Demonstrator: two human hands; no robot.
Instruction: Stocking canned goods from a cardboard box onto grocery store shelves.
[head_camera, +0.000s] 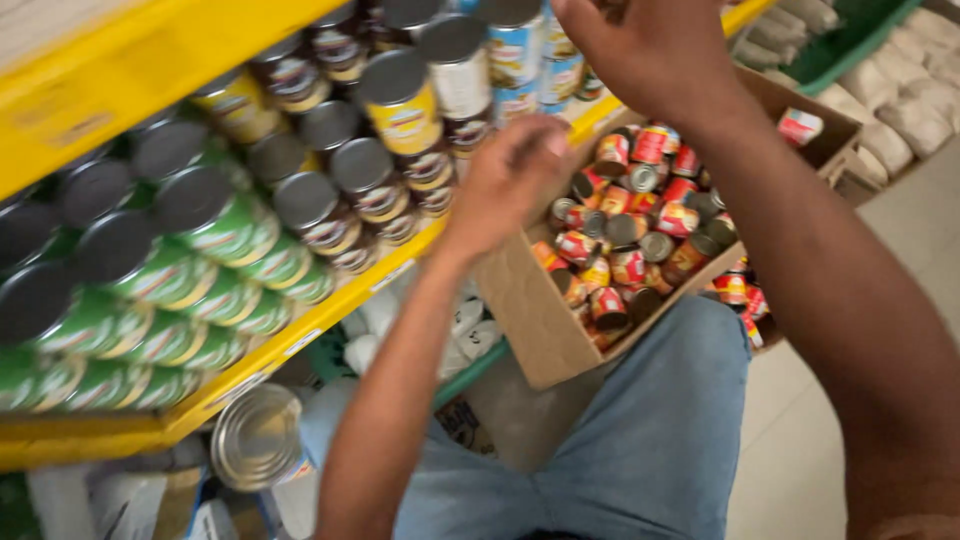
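head cam | looks down, tilted, close over shelf (300, 345) and box of cans (540, 320)

A yellow metal shelf (330, 300) runs tilted across the view, with another yellow shelf board (110, 70) above it. On the lower board stand stacked tins in groups: green-labelled cans (200, 250) at the left, dark brown-labelled cans (350, 215) in the middle, yellow-labelled cans (405, 105) behind them, and blue-and-white-labelled cans (520, 55) toward the far end. Under the shelf, low down, a large silver tin (255, 435) lies on its side beside white bags (465, 325). A cardboard box (535, 320) full of small red-labelled cans (630, 235) rests on a knee in blue jeans (650, 430), its corner just beside the shelf edge. The tiled floor (800, 440) shows pale at the right
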